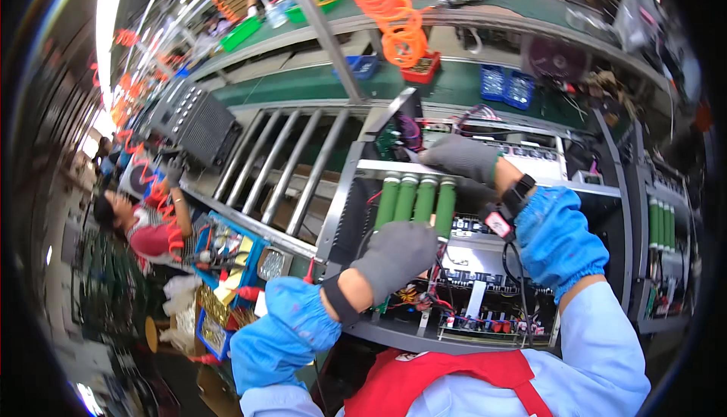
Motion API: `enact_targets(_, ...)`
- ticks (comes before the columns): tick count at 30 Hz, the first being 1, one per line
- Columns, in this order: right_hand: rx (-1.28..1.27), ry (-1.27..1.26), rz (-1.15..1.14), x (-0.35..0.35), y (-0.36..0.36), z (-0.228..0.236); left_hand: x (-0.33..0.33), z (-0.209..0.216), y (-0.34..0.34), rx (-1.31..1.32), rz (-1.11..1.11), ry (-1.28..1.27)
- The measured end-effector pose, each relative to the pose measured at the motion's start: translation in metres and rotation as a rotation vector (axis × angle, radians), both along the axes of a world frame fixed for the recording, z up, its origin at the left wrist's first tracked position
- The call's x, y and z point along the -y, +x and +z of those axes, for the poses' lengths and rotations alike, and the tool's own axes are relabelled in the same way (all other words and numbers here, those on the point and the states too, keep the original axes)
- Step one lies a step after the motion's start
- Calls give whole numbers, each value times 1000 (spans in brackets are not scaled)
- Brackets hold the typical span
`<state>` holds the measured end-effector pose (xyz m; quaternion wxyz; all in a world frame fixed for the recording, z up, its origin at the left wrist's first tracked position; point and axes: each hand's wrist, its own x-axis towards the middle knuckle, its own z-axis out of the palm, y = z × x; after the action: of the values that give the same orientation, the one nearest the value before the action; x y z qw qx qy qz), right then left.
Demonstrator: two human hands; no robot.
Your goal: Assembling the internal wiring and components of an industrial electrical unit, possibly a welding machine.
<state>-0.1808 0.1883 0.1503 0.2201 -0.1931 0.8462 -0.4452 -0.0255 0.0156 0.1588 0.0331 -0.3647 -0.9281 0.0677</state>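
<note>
Before me stands an open dark metal cabinet (342,212) packed with circuit boards and wiring. My left hand (397,258), in a grey glove, is curled closed over the near ends of several green cylinders (403,199); what its fingers hold, if anything, is hidden. Farther back, my right hand (462,158), also gloved, reaches left over the pale metal crossbar (386,166). Its fingers are pressed together at the bar, close to a green circuit board (388,141), and I cannot make out what is in them. A black cable (509,258) hangs below my right wrist.
Metal rollers (291,167) lie to the left, with a grey cabinet (195,123) beyond. A similar open cabinet (666,243) stands at right. Orange coiled hoses (401,31) hang ahead, near a red bin (420,68) and blue bins (506,86). Another person (151,228) works at far left.
</note>
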Motion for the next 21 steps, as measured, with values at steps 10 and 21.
enact_targets(10, 46, -21, -43, -1, -5, -13, -2, -17, 6, -262, -98, -38)
enact_targets(21, 110, -183, -54, 1, -8, -24, -11, 31, -21, -372, -22, 202)
